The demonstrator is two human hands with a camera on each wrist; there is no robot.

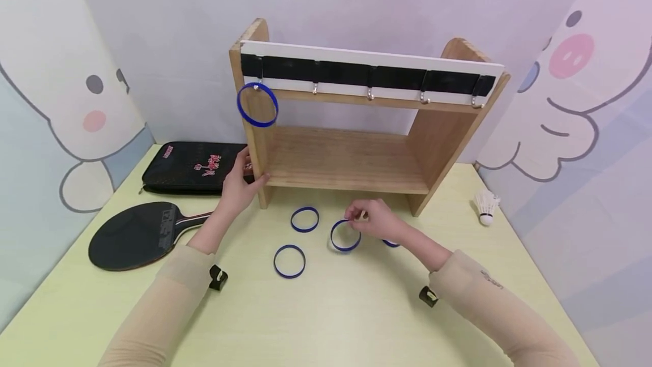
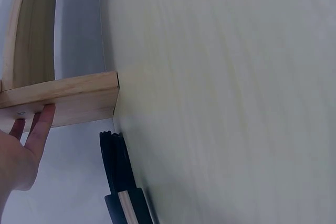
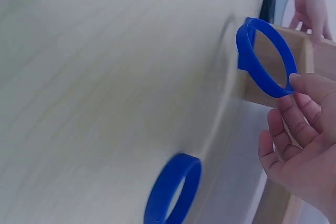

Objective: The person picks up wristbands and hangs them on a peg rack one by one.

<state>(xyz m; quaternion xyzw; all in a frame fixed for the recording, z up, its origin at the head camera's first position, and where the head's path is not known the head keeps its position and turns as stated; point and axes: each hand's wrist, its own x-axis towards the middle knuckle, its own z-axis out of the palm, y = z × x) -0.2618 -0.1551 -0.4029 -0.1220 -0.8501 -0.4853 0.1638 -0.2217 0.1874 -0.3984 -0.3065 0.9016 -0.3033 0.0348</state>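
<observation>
My left hand (image 1: 239, 186) grips the left side panel of a small wooden shelf (image 1: 346, 154), its thumb at the front edge. In the left wrist view, its fingers (image 2: 41, 132) lie against the panel's outer face. With thumb and fingertip, my right hand (image 1: 379, 220) pinches a thin blue ring (image 3: 262, 78), raised over the table in front of the shelf. Another blue ring (image 1: 260, 124) hangs from the leftmost hook of a white and black hook strip (image 1: 343, 75) along the shelf's top. Two blue rings lie left of my right hand; a third blue ring (image 1: 391, 244) is partly hidden beneath it.
A black table tennis paddle (image 1: 134, 237) lies at the left, with a black zip case (image 1: 188, 169) behind it. At the right sits a white shuttlecock (image 1: 486, 207). Patterned walls (image 1: 351, 4) enclose the table (image 1: 326, 316) at the back and sides.
</observation>
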